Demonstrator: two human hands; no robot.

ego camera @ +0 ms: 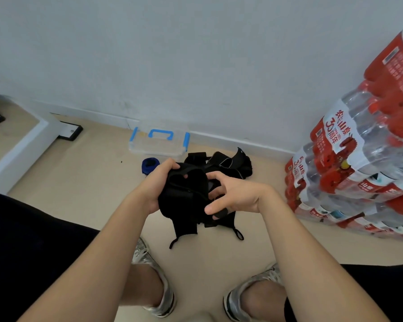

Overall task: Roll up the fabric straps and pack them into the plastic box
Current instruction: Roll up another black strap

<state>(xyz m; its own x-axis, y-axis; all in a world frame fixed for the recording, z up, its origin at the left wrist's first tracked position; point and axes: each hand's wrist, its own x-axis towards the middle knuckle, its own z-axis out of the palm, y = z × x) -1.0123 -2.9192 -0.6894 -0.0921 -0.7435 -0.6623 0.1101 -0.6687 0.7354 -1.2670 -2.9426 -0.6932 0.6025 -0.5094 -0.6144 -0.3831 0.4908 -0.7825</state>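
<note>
Centre frame, over beige floor [84,182], pale wall [196,54] above, my left hand [157,184] and right hand [233,194] grip a black strap [184,194].

Bunched black straps [184,194], clear box [158,145]

Bare forearms fill the lower frame, and the left hand [157,182] and right hand [233,194] are bare too. There's a loose black garment [33,240] over the left thigh, and the same dark cloth shows again at the right edge. Lower down, bare shins meet silver-grey mesh trainers: the left trainer [146,253] glints with metallic panels, and the right trainer [236,300] shows dark trim over a pale sole.
</note>
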